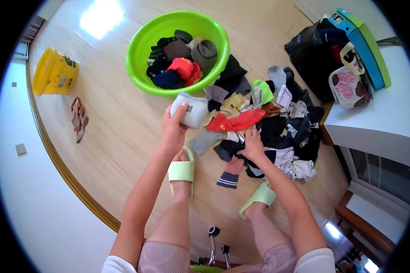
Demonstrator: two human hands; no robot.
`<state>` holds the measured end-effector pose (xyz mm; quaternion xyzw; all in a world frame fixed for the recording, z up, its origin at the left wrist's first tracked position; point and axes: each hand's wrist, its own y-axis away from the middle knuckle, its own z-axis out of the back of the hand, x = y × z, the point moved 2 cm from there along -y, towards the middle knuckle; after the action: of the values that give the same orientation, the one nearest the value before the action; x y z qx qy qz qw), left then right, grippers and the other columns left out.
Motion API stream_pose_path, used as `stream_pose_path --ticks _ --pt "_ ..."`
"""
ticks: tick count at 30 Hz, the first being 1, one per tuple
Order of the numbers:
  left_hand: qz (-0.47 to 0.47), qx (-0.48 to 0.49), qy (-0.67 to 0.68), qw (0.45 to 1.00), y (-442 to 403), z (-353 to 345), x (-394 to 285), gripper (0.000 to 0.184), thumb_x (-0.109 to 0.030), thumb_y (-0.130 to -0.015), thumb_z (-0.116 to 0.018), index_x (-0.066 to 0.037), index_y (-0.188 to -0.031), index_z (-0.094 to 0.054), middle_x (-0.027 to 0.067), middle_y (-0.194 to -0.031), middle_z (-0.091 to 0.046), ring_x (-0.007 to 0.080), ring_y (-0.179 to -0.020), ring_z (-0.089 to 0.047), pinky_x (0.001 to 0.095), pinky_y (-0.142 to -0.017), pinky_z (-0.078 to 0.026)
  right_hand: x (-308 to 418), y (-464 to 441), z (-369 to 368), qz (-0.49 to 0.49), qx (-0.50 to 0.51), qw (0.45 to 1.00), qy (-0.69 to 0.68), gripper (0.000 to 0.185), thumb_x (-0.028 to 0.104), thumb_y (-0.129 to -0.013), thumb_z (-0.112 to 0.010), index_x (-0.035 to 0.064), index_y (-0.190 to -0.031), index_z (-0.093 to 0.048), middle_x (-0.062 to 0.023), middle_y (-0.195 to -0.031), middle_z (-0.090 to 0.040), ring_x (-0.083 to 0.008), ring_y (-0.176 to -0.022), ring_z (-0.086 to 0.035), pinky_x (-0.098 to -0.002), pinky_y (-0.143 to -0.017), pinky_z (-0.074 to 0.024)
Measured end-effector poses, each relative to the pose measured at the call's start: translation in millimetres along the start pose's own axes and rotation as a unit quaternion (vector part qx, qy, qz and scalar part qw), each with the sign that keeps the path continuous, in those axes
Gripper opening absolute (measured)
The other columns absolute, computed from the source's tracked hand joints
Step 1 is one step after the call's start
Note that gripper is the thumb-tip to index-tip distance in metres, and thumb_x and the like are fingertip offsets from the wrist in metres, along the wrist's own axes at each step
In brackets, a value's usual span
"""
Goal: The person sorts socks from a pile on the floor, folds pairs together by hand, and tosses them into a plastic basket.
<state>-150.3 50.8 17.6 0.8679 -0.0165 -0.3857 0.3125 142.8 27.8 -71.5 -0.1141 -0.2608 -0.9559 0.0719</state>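
My left hand [174, 125] holds a light grey folded sock bundle [191, 110], thumb on top, just below the rim of the green basin [133, 68]. My right hand [253, 143] reaches into the pile of loose socks on the floor, its fingertips beside the red sock [236, 121]; what they touch is too small to make out. A pink and grey striped sock [231, 173] lies at the pile's near edge, and a grey sock [206, 141] at its left. In the basin lie several dark bundles and a red one [185, 70].
A yellow bucket [61, 73] and a crumpled reddish cloth [79, 119] are on the floor at left. At the upper right stand a black bag [307, 57] and a blue-green box [364, 50]. My feet in green slippers [181, 171] flank a metal chair base [213, 245].
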Motion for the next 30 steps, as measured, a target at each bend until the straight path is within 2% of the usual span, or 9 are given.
stream_pose_path --ticks 6,8,11,14,15,19,22,25,30 --pt "-0.100 0.089 0.054 0.989 -76.9 -47.7 -64.3 0.041 -0.027 -0.100 -0.060 -0.004 -0.133 -0.051 0.0084 -0.127 -0.061 0.0208 -0.116 -0.060 0.0395 -0.100 -0.049 11.1 -19.4 10.3 -0.053 0.060 0.996 0.032 0.112 0.019 -0.045 -0.099 -0.0006 -0.137 -0.037 -0.0268 -0.145 -0.038 -0.0440 -0.124 -0.052 -0.0450 -0.101 -0.0510" --pt "-0.137 0.155 0.031 0.978 -106.7 -69.9 -93.6 0.062 -0.039 -0.098 -0.062 0.002 -0.140 -0.043 0.0165 -0.136 -0.054 0.0265 -0.126 -0.054 0.0417 -0.108 -0.044 11.7 -23.8 7.3 -0.071 0.074 0.994 0.037 0.115 0.018 -0.045 -0.100 -0.0014 -0.138 -0.036 -0.0264 -0.144 -0.039 -0.0435 -0.124 -0.053 -0.0440 -0.101 -0.0514" --pt "-0.005 0.015 -0.034 0.999 -145.4 -68.0 -98.8 0.099 -0.055 -0.093 -0.062 0.014 -0.149 -0.019 0.0305 -0.150 -0.031 0.0359 -0.139 -0.040 0.0442 -0.116 -0.033 3.3 -28.1 2.2 -0.073 0.090 0.993 0.019 0.120 0.018 -0.041 -0.100 0.0002 -0.141 -0.035 -0.0282 -0.142 -0.041 -0.0451 -0.122 -0.054 -0.0447 -0.101 -0.0505" --pt "-0.079 0.043 -0.113 0.989 -140.8 -47.6 -69.9 0.091 -0.051 -0.095 -0.061 0.014 -0.147 -0.025 0.0285 -0.146 -0.038 0.0348 -0.137 -0.043 0.0439 -0.115 -0.036 7.3 -27.4 4.3 -0.084 0.064 0.994 0.021 0.117 0.017 -0.041 -0.100 -0.0003 -0.138 -0.038 -0.0276 -0.138 -0.044 -0.0442 -0.122 -0.054 -0.0444 -0.101 -0.0506" --pt "-0.093 0.032 -0.102 0.990 -133.6 -43.8 -56.2 0.063 -0.038 -0.100 -0.058 0.012 -0.136 -0.042 0.0230 -0.133 -0.053 0.0307 -0.126 -0.055 0.0403 -0.108 -0.044 9.7 -28.4 8.7 -0.090 0.083 0.992 0.018 0.116 0.016 -0.040 -0.100 -0.0010 -0.137 -0.039 -0.0276 -0.138 -0.045 -0.0444 -0.122 -0.054 -0.0439 -0.102 -0.0505" --pt "-0.206 0.050 -0.154 0.965 -82.2 -52.7 -7.2 0.019 -0.014 -0.102 -0.054 0.003 -0.106 -0.062 0.0081 -0.103 -0.066 0.0139 -0.091 -0.067 0.0269 -0.082 -0.055 10.6 -28.0 12.1 -0.095 0.087 0.992 0.018 0.117 0.013 -0.043 -0.100 -0.0013 -0.140 -0.036 -0.0245 -0.142 -0.042 -0.0408 -0.123 -0.055 -0.0415 -0.102 -0.0517" --pt "-0.160 0.174 -0.283 0.930 -50.5 -55.6 46.3 0.014 -0.011 -0.097 -0.060 0.000 -0.106 -0.063 0.0100 -0.105 -0.067 0.0204 -0.094 -0.067 0.0309 -0.084 -0.054 5.3 -29.1 4.0 -0.082 0.066 0.994 0.009 0.115 0.011 -0.042 -0.100 -0.0011 -0.138 -0.038 -0.0242 -0.139 -0.044 -0.0407 -0.122 -0.056 -0.0417 -0.100 -0.0528" --pt "-0.304 0.328 -0.552 0.704 -29.6 -54.3 88.5 0.032 -0.012 -0.087 -0.069 -0.004 -0.117 -0.061 0.0151 -0.122 -0.062 0.0318 -0.113 -0.060 0.0410 -0.095 -0.049 8.9 -27.8 6.2 -0.104 0.058 0.993 0.002 0.111 0.006 -0.042 -0.098 -0.0001 -0.137 -0.040 -0.0230 -0.137 -0.047 -0.0411 -0.120 -0.057 -0.0422 -0.097 -0.0552" --pt "-0.239 0.359 -0.767 0.475 -4.1 -27.1 137.8 0.090 -0.025 -0.070 -0.082 -0.008 -0.147 -0.040 0.0205 -0.154 -0.034 0.0430 -0.141 -0.033 0.0609 -0.112 -0.029 2.2 -30.5 -4.9 -0.116 0.035 0.993 -0.015 0.102 -0.005 -0.046 -0.092 -0.0018 -0.135 -0.042 -0.0236 -0.136 -0.048 -0.0420 -0.119 -0.057 -0.0428 -0.095 -0.0560"
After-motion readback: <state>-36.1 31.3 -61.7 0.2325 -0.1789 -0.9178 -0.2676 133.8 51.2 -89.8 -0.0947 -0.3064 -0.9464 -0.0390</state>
